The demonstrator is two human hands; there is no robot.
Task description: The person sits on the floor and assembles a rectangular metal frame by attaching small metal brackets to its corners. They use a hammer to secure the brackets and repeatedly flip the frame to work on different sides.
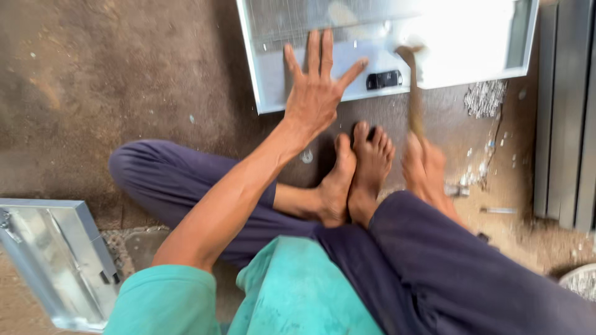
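The left hand (316, 93) is spread wide with fingers apart, pressing flat on the grey flat metal box frame (279, 74) at the top middle of the frame. The right hand (425, 167) is blurry and closed around a thin brown wooden-handled tool (413, 93) that reaches the frame. A swing could slip and hit the spread fingers or the bare feet (357, 174) just below. A shiny metal box (49, 248) lies on the dirt floor (124, 74) at lower left; grey metal bars (568, 111) stand at right.

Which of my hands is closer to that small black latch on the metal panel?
Left. Your left hand lies flat on the metal panel, fingers spread, just left of the black latch. Your right hand is lower, off the panel, gripping a blurred tool handle.
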